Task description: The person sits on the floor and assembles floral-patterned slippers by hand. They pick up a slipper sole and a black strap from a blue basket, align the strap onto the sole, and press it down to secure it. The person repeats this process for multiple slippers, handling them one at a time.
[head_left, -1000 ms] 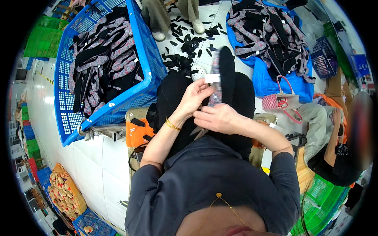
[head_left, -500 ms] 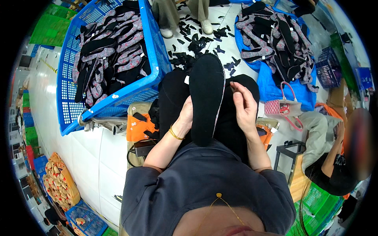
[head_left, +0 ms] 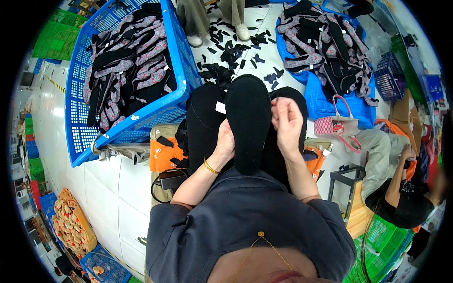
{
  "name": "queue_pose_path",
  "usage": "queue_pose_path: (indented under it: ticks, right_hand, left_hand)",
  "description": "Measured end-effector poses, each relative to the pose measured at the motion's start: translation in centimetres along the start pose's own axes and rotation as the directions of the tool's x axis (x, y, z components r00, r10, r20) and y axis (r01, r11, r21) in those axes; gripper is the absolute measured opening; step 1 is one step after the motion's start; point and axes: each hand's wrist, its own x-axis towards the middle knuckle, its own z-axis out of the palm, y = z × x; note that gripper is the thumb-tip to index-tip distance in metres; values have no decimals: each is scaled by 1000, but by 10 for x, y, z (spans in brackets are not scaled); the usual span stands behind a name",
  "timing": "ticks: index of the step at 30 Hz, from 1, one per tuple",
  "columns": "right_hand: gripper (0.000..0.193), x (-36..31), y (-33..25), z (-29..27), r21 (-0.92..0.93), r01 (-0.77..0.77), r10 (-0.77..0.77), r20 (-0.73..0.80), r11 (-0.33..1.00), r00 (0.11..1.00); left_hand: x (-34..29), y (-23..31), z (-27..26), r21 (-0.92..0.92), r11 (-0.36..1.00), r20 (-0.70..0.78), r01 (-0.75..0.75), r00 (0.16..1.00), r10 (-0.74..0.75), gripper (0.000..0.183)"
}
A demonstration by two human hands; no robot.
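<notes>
1. Since half a second ago, the right hand (head_left: 288, 126) has moved in toward the black-soled slipper (head_left: 248, 122), its fingers now bent by the sole's right edge; whether they pinch it, I cannot tell.
2. The left hand (head_left: 226, 141) grips the slipper's left side, most fingers hidden; a gold bangle (head_left: 211, 166) circles that wrist.
3. Both forearms slant inward.
4. The slipper is between the hands, over the lap, broad end farthest from the person, a white tag (head_left: 220, 107) at its left.
</notes>
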Motion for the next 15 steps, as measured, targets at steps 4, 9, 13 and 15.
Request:
queue_pose_path:
  ticks: [4,9,13,15]
  right_hand:
    - [32,5,-9,-7,149,-85,85,3,985,996]
    - [34,-3,-2,-4,-269,-30,106,271,963,957]
    - [34,49,-8,-31,-306,-73,92,47,949,995]
    - [28,116,-20,-87,-38,83,-91,-308,996,947]
  left_hand:
    - [1,0,-3,-22,1000,16,-15,1000,15,25]
    - [-5,6,7,73,989,-105,129,987,-121,28]
    - [-13,35,0,379,918,53,112,988,-143,31]
    - [-18,79,-1,559,823,112,-104,992,50,30]
